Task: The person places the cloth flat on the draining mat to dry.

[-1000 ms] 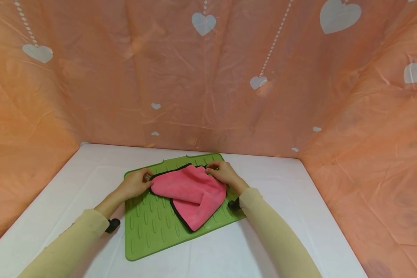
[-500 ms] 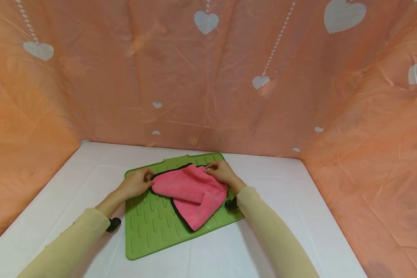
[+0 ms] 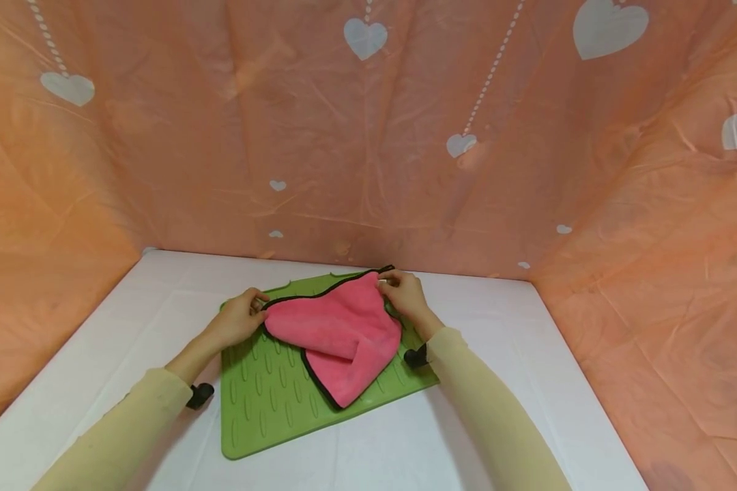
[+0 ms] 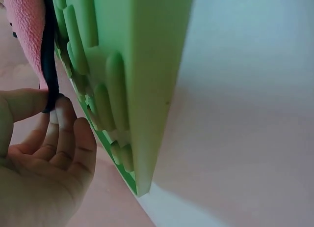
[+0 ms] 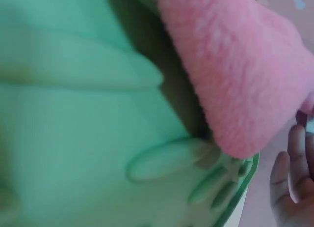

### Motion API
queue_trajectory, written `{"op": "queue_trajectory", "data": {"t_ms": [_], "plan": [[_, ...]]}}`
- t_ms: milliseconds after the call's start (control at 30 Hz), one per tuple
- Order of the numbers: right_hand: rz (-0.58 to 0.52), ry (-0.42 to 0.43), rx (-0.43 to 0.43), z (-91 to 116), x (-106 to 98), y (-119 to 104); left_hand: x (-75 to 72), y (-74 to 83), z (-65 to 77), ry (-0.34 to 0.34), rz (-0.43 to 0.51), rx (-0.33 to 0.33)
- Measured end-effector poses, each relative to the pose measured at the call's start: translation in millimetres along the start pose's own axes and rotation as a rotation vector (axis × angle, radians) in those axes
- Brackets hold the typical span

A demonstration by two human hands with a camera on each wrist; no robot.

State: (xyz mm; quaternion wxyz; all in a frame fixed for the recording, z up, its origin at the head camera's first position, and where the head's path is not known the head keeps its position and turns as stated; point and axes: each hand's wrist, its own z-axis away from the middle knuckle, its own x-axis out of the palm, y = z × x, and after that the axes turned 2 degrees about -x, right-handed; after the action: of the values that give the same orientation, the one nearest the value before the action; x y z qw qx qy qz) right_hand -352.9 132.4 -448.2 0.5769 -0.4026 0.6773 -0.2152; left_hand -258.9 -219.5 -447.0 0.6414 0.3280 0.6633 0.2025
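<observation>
A pink fleecy cloth [image 3: 338,320] with dark edging lies bunched and partly folded over a green ridged mat [image 3: 252,416]. My left hand [image 3: 238,319] pinches the cloth's left corner; in the left wrist view, thumb and fingertips of the left hand [image 4: 51,153] meet on the dark edging [image 4: 50,65]. At the far right corner, my right hand [image 3: 404,294] pinches the cloth between thumb and fingers and holds that corner raised. The right wrist view shows the cloth [image 5: 235,74] lifted above the mat [image 5: 73,128], with the right hand [image 5: 297,183] partly cut off by the frame.
The mat lies at an angle on a white-covered table [image 3: 516,382]. Behind the table hangs an orange curtain [image 3: 319,136] with white hearts, and more of it closes in both sides. A small black device [image 3: 200,396] sits at the left wrist, another black device [image 3: 415,357] at the right.
My right hand has moved away and to the right, pulling the cloth's far corner outward so the far edge is straighter. My left hand has shifted slightly up and left with its corner.
</observation>
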Motion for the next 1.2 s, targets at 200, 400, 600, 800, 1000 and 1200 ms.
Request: {"op": "queue_trajectory", "data": {"t_ms": [200, 400, 600, 800, 1000, 1200], "plan": [[0.022, 0.053, 0.035, -5.4, -5.2, 2.8, -4.5, -1.1, -6.3, 0.044, -0.008, 0.004], [0.051, 0.016, 0.038, -16.4, -2.9, 8.3, -11.2, -7.5, -16.5, 0.051, -0.033, -0.006], [0.105, -0.047, 0.046, -23.6, 4.4, 14.2, -12.6, -17.7, -28.2, 0.052, -0.057, -0.021], [0.168, -0.059, 0.046, -28.2, 7.2, 16.1, -12.9, -21.1, -41.5, 0.034, -0.118, -0.010], [0.174, -0.065, 0.013, -31.3, 8.3, 15.5, -12.2, -23.6, -47.9, 0.008, -0.176, -0.029], [0.178, -0.071, -0.005, -34.8, 8.9, 15.1, -9.8, -22.3, -50.3, -0.012, -0.193, -0.023]]}}
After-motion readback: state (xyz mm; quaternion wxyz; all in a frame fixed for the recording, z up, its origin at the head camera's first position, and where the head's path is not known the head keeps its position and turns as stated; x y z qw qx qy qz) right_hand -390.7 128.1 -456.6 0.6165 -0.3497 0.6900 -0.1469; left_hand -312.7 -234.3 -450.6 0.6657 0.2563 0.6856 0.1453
